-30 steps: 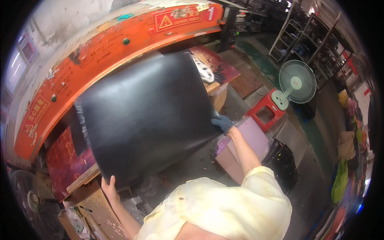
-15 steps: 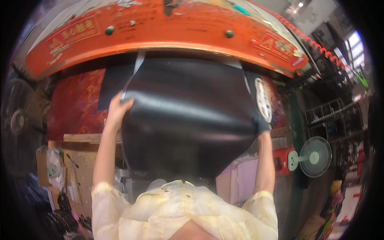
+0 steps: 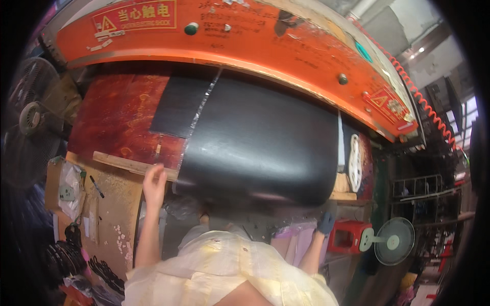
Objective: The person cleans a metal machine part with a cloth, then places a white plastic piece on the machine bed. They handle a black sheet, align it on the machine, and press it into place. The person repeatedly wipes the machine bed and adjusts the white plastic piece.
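Note:
A large black sheet (image 3: 255, 148), smooth and leather-like, lies on the red table under the orange machine beam. Its near edge curves down over the table's front. My bare left hand (image 3: 154, 184) is beside the sheet's near left corner, over a wooden strip (image 3: 122, 164), fingers loosely bent and nothing held. My right hand (image 3: 325, 223), in a dark glove, hangs below the sheet's near right corner, apart from it. Its fingers are too small and dark to make out. A second dark piece (image 3: 173, 104) lies flat under the sheet's left side.
The orange beam (image 3: 265, 51) spans the far side of the table. A white oval loop (image 3: 354, 163) lies right of the sheet. Beyond my right hand are a red stool (image 3: 349, 235) and a fan (image 3: 394, 241). A cardboard box (image 3: 55, 189) and a marker (image 3: 97, 186) sit at left.
Both hands have let go of the black sheet and drawn back toward me. The sheet, lifted and bowed before, now rests flatter on the table. My view has shifted left and tilted.

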Motion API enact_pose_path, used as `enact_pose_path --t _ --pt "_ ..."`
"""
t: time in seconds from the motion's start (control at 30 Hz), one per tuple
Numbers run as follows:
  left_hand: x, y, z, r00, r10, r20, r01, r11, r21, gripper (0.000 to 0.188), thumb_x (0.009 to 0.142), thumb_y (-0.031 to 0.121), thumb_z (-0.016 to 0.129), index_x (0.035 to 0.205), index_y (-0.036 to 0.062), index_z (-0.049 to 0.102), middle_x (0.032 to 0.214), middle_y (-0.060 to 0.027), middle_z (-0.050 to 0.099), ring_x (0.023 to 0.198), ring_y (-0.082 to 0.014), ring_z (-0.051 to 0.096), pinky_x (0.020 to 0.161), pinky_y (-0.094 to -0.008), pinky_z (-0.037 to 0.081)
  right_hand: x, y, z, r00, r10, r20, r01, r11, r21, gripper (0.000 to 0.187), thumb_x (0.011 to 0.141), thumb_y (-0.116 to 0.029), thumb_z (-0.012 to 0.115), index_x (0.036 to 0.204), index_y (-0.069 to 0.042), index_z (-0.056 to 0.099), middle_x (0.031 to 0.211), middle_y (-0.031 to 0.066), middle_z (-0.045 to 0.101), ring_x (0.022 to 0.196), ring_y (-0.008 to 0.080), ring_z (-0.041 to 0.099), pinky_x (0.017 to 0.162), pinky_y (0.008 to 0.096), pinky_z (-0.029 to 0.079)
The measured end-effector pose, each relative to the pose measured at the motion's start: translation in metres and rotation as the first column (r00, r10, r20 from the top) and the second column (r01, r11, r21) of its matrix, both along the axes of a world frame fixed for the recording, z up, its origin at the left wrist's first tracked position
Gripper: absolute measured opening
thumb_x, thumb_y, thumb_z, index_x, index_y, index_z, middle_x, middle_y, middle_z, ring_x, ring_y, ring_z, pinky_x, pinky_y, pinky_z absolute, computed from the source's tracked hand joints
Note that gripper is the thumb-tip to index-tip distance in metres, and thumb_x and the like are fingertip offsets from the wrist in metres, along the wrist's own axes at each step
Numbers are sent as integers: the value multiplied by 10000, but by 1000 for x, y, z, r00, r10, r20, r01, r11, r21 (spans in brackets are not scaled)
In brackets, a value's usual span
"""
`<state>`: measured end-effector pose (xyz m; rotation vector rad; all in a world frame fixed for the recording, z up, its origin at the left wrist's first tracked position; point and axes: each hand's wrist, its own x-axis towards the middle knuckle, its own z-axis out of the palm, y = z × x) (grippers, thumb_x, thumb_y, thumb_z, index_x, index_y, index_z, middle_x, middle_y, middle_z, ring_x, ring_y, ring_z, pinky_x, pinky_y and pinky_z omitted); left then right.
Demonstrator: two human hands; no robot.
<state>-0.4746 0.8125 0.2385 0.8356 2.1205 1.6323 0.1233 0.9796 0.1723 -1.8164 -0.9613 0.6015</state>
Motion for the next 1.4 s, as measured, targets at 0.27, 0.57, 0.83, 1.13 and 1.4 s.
enact_pose_path --t 0.27,0.57,0.83,1.13,1.4 --pt "40 -16 -61 984 131 -123 -150 975 -162 307 837 269 745 967 11 642 963 -79 592 934 -174 568 801 -303 465 -11 31 -14 814 486 -317 -526 849 -51 513 924 -315 554 1280 53 526 1209 134 597 1059 214 543 930 364 420" --pt "62 7 9 978 -70 194 85 994 -68 214 830 47 717 931 40 529 853 21 543 816 -46 479 720 -231 437 -20 54 38 948 245 205 -207 960 -191 500 857 -385 611 1020 84 674 843 169 697 723 222 623 677 385 494" --pt "8 196 44 927 5 -375 -109 960 -257 389 761 294 732 1040 58 599 993 -160 666 956 -345 642 792 -406 494 -84 281 120 895 350 277 -340 936 -88 656 825 -463 660 1198 68 561 1101 184 603 997 268 569 861 359 440" --pt "-22 186 39 807 -117 -579 102 993 -59 476 849 252 706 1259 50 574 1259 -160 576 1212 -293 518 1010 -371 415 -37 253 71 775 423 468 -370 906 -206 617 822 -390 691 1254 26 545 1136 208 635 1056 325 606 918 380 456" --pt "30 82 8 947 -99 306 172 960 -223 348 900 190 679 1162 -2 555 946 1 592 821 -62 514 718 -207 415 -29 153 78 820 570 50 -505 762 -405 488 790 -371 696 1059 33 645 899 187 679 827 290 652 761 375 494"
